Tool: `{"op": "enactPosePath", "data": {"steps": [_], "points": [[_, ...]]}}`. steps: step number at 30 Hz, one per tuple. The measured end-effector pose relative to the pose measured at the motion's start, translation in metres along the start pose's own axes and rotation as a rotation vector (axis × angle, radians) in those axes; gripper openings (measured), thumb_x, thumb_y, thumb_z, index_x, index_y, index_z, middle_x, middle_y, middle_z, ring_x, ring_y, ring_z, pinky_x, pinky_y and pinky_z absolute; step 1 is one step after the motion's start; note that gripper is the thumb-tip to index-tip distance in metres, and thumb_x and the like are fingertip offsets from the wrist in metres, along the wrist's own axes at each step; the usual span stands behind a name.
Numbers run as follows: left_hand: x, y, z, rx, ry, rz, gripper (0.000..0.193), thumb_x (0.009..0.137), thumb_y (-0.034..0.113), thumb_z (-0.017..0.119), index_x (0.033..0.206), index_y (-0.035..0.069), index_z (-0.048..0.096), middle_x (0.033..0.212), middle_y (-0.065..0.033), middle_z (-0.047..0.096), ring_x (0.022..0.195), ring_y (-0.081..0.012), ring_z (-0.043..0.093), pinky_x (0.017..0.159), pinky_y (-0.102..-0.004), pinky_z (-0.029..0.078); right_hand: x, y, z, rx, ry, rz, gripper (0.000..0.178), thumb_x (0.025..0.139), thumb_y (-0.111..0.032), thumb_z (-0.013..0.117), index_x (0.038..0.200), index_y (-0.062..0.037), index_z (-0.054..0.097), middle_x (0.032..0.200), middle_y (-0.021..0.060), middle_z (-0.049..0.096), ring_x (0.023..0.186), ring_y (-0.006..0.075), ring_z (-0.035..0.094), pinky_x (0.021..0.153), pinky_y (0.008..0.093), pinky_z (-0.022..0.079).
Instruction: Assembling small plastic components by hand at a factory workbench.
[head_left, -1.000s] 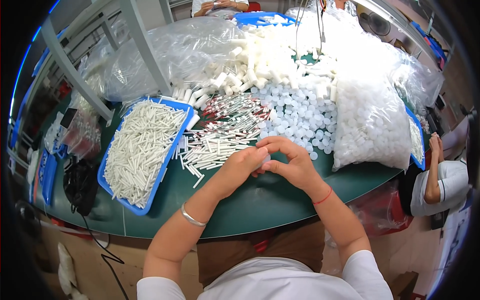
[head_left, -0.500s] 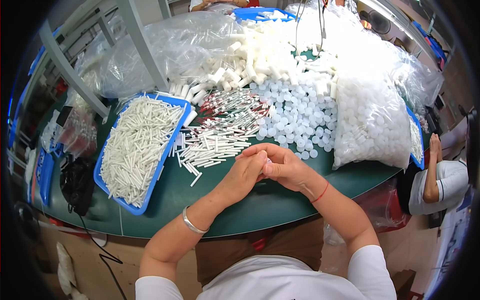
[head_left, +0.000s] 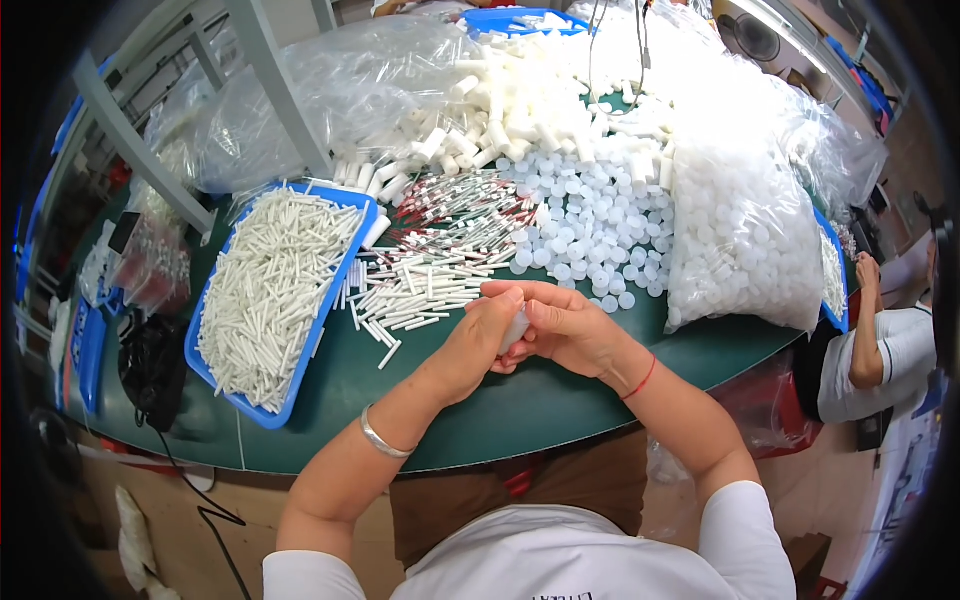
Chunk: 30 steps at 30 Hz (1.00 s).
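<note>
My left hand (head_left: 472, 345) and my right hand (head_left: 578, 328) meet over the near part of the green table, both closed around a small whitish piece (head_left: 516, 331). Only a bit of it shows between the thumbs, and its full shape is hidden by my fingers. Just beyond my hands lie a heap of thin white tubes (head_left: 425, 296) and a pile of thin parts with red and dark stems (head_left: 465, 210). Round translucent caps (head_left: 590, 235) are spread to the far right of my hands.
A blue tray (head_left: 292, 395) full of thin white tubes stands at left. At right sits a clear bag (head_left: 740, 240) of translucent caps. Thicker white cylinders (head_left: 540, 125) are heaped at the back beside a grey metal frame (head_left: 285, 85). A co-worker (head_left: 875, 350) is at far right.
My hands have shifted slightly and my fingers have rearranged, so more of the whitish piece shows between the thumbs. At far right, the co-worker's hands have risen.
</note>
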<state>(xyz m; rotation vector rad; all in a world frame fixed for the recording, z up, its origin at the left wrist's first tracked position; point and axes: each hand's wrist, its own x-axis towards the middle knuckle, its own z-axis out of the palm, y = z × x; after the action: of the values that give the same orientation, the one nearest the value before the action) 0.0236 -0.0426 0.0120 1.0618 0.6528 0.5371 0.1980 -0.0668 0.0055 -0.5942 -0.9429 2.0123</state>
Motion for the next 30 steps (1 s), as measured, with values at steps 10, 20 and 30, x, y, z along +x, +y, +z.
{"op": "enactPosePath", "data": {"steps": [10, 20, 30], "points": [[0.004, 0.003, 0.003, -0.298, -0.095, -0.013, 0.047, 0.101, 0.047, 0.03, 0.084, 0.008, 0.05, 0.065, -0.0024, 0.048, 0.056, -0.013, 0.046, 0.049, -0.0261, 0.038, -0.013, -0.005, 0.018, -0.406, 0.247, -0.191, 0.056, 0.099, -0.022, 0.054, 0.147, -0.0055, 0.032, 0.123, 0.0104, 0.057, 0.099, 0.0159, 0.059, 0.088, 0.0327, 0.05], [-0.007, -0.038, 0.039, -0.436, -0.314, -0.233, 0.051, 0.102, 0.048, 0.025, 0.09, 0.005, 0.049, 0.077, -0.0145, 0.063, 0.074, -0.0243, 0.063, 0.07, -0.0338, 0.05, -0.082, 0.023, 0.045, -1.564, 0.386, -0.634, 0.073, 0.067, -0.007, 0.079, 0.132, 0.0011, 0.046, 0.113, 0.0184, 0.058, 0.096, 0.0309, 0.06, 0.081, 0.0346, 0.051], [-0.023, 0.018, 0.003, 1.179, 0.354, 0.534, 0.016, 0.085, 0.008, 0.064, 0.1, 0.004, 0.062, 0.091, -0.0135, 0.061, 0.078, -0.0287, 0.062, 0.068, -0.0351, 0.05, -0.266, 0.093, 0.007, -1.104, 1.019, -0.274, 0.066, 0.066, -0.013, 0.077, 0.125, 0.0019, 0.05, 0.104, 0.0104, 0.058, 0.092, 0.0184, 0.056, 0.082, 0.0311, 0.047]]}}
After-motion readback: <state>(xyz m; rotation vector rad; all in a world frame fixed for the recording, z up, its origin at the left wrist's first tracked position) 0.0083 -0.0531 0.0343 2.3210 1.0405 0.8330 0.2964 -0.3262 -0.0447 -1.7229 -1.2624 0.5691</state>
